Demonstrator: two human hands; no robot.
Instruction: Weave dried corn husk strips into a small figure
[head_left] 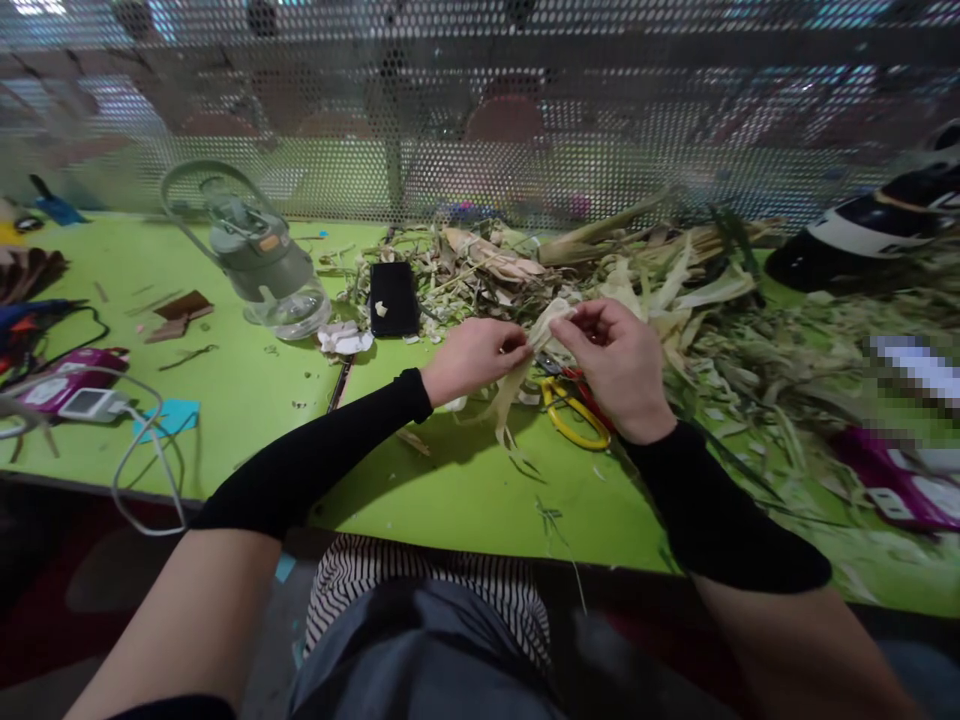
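Observation:
A pale corn husk strip [551, 325] is stretched between my two hands above the green table. My left hand [476, 362] pinches its left side, with a loose tail of husk hanging below the fingers. On the other side, the thumb and fingers of my right hand [619, 365] are closed on the husk's upper right part. Yellow-handled scissors [576, 415] lie under my right hand, partly hidden by it. Behind both hands spreads a heap of dry husks and leaf scraps [517, 265].
Left of the heap lies a black phone [394, 298], near a water bottle [274, 270] with a carry loop. A purple packet [71, 380] and white cable [154, 430] are at far left. A dark bottle [847, 235] leans at right. A perforated metal screen [480, 130] closes the back.

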